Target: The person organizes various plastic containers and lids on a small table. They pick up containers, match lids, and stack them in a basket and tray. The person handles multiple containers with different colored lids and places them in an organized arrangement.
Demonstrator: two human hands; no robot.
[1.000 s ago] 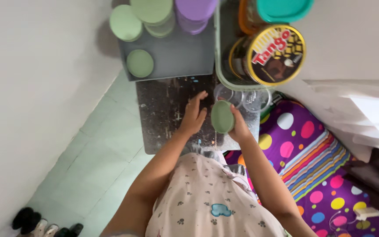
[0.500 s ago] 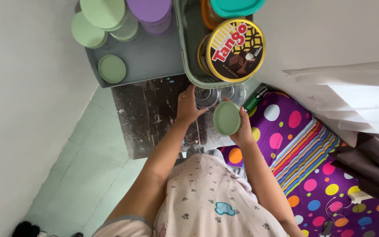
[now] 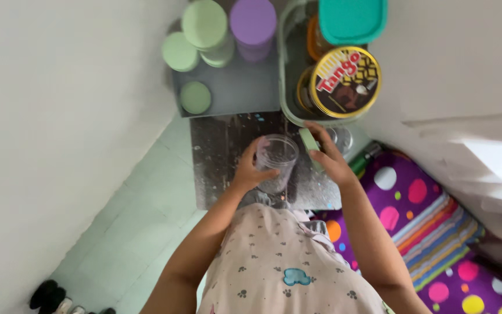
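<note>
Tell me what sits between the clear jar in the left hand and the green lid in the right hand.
Nothing: in the head view only bare dark tabletop shows between jar and lid.

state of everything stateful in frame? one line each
Clear jar: open, no lid, held by left hand.
Green lid: off, edge-on, gripped in right hand.
Second clear jar: open, standing on the table.
Green jars: lidded, on grey tray.
Purple jar: lidded.
Round tin: shut, in basket.
Teal box: lidded.
</note>
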